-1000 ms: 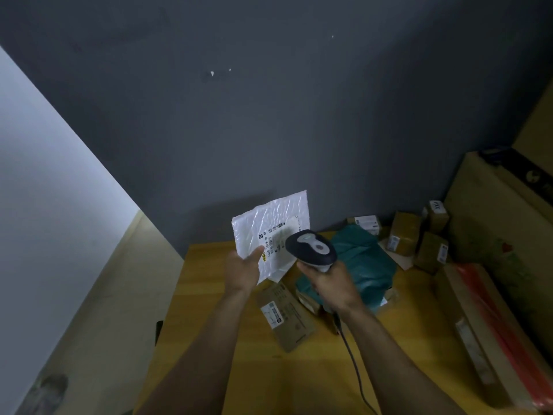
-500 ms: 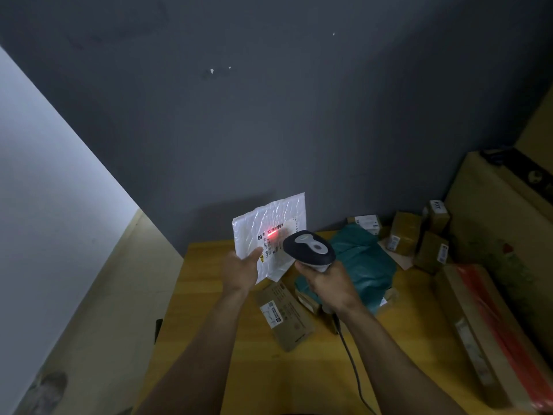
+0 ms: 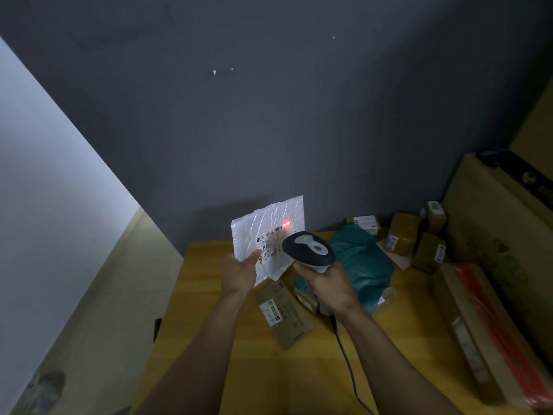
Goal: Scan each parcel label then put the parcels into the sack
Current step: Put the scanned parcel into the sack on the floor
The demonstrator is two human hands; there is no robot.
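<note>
Currently the white padded parcel (image 3: 269,223) is held upright above the far part of the tabletop (image 3: 209,295), pinched at its lower left edge by the grip of the left hand (image 3: 241,272). The scanner (image 3: 308,248) is enclosed in the closed grip of the right hand (image 3: 327,284), and its red spot (image 3: 285,224) lies at the right end of the barcode (image 3: 273,232). The parcel is best held flat and steady, with the beam centred across the bars.

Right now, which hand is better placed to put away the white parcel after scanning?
Left, I think. The left hand holds the white parcel at its lower corner, while the right hand is occupied gripping the scanner.
</note>
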